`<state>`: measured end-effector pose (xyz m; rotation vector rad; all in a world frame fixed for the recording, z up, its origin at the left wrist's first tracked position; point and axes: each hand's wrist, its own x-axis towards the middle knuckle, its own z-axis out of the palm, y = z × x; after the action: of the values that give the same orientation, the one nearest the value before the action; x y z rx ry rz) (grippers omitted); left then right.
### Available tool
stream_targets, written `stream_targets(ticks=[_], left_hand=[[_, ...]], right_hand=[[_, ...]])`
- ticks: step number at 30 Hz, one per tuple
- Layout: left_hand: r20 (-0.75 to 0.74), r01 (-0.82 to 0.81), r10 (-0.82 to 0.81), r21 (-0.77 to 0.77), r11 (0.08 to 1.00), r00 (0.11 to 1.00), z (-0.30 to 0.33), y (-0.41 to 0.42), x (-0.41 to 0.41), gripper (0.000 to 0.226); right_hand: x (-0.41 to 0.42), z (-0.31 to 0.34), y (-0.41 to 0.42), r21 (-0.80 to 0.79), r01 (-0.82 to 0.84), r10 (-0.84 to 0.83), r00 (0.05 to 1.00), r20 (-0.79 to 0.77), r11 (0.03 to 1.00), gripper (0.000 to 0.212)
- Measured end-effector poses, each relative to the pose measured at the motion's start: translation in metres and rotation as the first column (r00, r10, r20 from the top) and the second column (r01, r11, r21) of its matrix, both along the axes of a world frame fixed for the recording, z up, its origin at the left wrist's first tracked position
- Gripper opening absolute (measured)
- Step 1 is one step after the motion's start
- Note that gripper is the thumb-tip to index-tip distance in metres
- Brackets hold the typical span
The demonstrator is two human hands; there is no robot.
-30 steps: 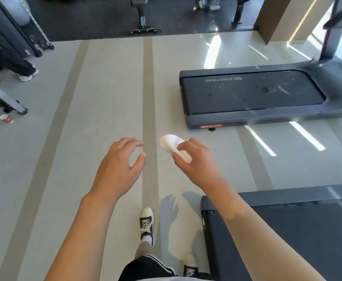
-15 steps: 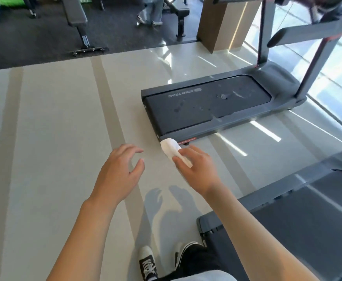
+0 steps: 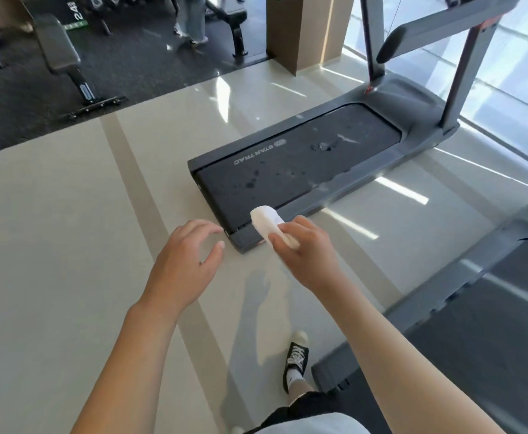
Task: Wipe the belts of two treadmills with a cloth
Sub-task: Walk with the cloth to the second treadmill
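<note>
Head view: cloth in hand, just short of the far treadmill

Nearest, a black sneaker (image 3: 296, 360) with white laces stands on the pale floor (image 3: 52, 245), beside the corner of the near treadmill (image 3: 475, 324), whose dark belt fills the lower right. Both bare forearms reach forward over the floor. The left hand (image 3: 184, 261) hangs loose, fingers spread and lightly bent, holding nothing. The right hand (image 3: 306, 249) pinches a white cloth (image 3: 267, 222) between thumb and fingers; the cloth's free end sticks up and to the left, seen against the near corner of the far treadmill (image 3: 303, 164). Whether it touches the deck cannot be told. That treadmill's belt (image 3: 287, 170) carries dark spots and pale smears, with "STAR TRAC" printed along one edge. Its grey uprights and a handrail (image 3: 413, 36) rise at the upper right, by bright windows. Beyond the pale floor lies dark matting with a weight bench (image 3: 59, 48), a wooden pillar (image 3: 300, 29), and another person's legs (image 3: 193, 17).
</note>
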<state>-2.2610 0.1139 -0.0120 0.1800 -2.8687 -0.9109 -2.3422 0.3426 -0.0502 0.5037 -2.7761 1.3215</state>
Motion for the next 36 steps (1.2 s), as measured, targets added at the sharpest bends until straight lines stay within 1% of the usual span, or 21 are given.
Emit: stream_targets(ticks=[5, 9, 13, 19, 25, 28, 31, 36], left_hand=[[0.016, 0.027, -0.027, -0.032, 0.999, 1.0, 0.011, 0.022, -0.087, 0.025], [0.006, 0.031, -0.03, -0.048, 0.998, 1.0, 0.016, 0.034, -0.139, 0.024], [0.014, 0.033, -0.032, -0.05, 0.998, 0.999, 0.015, 0.038, -0.179, 0.024], [0.023, 0.044, -0.043, -0.059, 0.997, 0.999, 0.004, 0.031, -0.23, 0.026], [0.013, 0.024, -0.023, -0.079, 0.997, 1.0, -0.012, 0.005, -0.276, 0.028], [-0.032, 0.003, -0.007, -0.103, 0.995, 0.999, -0.019, -0.016, -0.305, 0.032], [-0.077, -0.002, -0.008, -0.128, 0.992, 0.997, -0.024, -0.044, -0.343, 0.041], [-0.103, -0.057, 0.045, -0.119, 0.991, 0.994, -0.031, -0.092, -0.404, 0.045]], right_hand=[[-0.084, 0.003, 0.026, 0.006, 0.02, -0.02, 1.0, 0.011, 1.0, 0.017], [-0.137, 0.005, 0.039, 0.008, 0.018, -0.018, 1.0, 0.017, 1.0, 0.018], [-0.175, 0.006, 0.047, -0.018, 0.046, -0.046, 0.999, 0.02, 0.999, 0.017], [-0.223, -0.009, 0.045, 0.008, 0.057, -0.057, 0.998, 0.031, 0.998, 0.02], [-0.273, -0.015, 0.022, 0.034, 0.029, -0.03, 0.999, 0.037, 0.999, 0.022], [-0.303, -0.012, 0.004, 0.056, 0.019, -0.021, 0.999, 0.03, 0.998, 0.021], [-0.34, -0.009, -0.018, 0.097, -0.002, -0.002, 0.999, 0.041, 0.995, 0.021], [-0.401, -0.005, -0.059, 0.171, -0.03, 0.026, 0.999, 0.025, 0.985, 0.021]])
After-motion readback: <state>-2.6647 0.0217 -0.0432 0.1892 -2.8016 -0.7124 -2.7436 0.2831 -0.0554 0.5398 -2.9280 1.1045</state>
